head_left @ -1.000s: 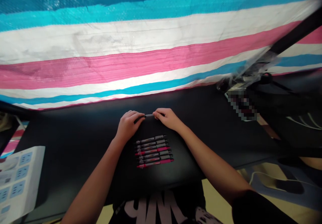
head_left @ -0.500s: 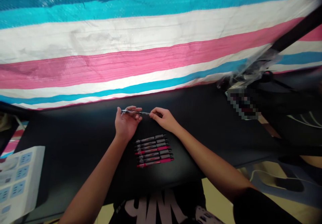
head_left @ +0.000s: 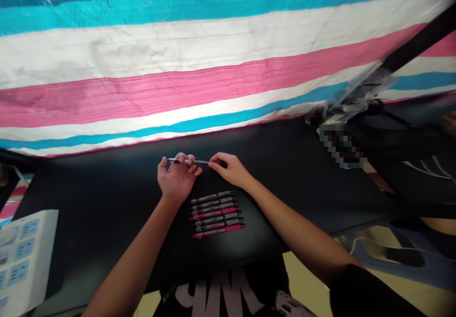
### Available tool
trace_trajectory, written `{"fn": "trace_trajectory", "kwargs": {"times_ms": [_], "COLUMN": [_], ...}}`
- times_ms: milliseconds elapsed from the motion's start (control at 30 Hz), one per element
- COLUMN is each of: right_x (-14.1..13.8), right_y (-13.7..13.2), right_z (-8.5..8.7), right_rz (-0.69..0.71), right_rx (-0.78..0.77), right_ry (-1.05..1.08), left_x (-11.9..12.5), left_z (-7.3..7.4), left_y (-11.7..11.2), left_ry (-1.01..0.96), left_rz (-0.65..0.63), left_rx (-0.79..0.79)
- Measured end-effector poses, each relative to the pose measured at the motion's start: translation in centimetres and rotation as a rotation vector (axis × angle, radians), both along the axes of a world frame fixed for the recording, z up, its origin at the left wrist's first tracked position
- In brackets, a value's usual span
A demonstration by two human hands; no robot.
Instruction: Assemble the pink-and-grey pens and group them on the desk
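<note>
A slim pen [head_left: 203, 162] lies crosswise between my two hands above the black table. My left hand [head_left: 177, 181] is turned palm up, its fingers curled over the pen and the thumb apart at the left end. With thumb and fingers pinched together, my right hand [head_left: 230, 169] grips the pen's right end. Closer to my body, several pens lie side by side in a row, among them a black pen with a grey grip [head_left: 212, 197] and a red pen [head_left: 219, 231]. Clear wrapping seems to cover their left ends.
A white power strip [head_left: 50, 246] stands at the left edge of the black table [head_left: 107, 203]. A striped sheet [head_left: 199, 84] hangs behind. On the right are a clear plastic bag [head_left: 374, 87] and a blurred-out object [head_left: 342, 146]. Part of a person's hand [head_left: 449, 122] shows at the right edge.
My left hand's fingers have curled further over the pen, and the hand has shifted slightly left. My right hand keeps its pinch. The row of pens is unchanged.
</note>
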State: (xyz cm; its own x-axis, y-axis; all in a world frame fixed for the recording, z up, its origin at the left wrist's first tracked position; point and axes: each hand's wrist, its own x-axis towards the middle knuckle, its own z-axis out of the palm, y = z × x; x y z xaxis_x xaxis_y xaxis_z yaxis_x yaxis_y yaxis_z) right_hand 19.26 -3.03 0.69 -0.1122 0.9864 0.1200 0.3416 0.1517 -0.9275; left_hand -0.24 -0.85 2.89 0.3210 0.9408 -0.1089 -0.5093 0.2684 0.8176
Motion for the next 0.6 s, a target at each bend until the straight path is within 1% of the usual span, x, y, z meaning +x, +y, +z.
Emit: {"fn": "trace_trajectory", "kwargs": {"times_ms": [267, 467, 600], "right_x": [-0.04, 0.02, 0.08], "right_y": [0.03, 0.13, 0.15], "right_z": [-0.34, -0.51, -0.50], "right_rz": [0.009, -0.006, -0.017], "right_rx": [0.013, 0.027, 0.051], "right_ry": [0.035, 0.016, 0.001], "left_x": [-0.09, 0.06, 0.08], "left_z": [0.14, 0.31, 0.42], "left_y": [0.05, 0.04, -0.02], "left_ry": [-0.018, -0.092, -0.057], "left_rz": [0.034, 0.046, 0.021], "left_rx": [-0.019, -0.113, -0.085]}}
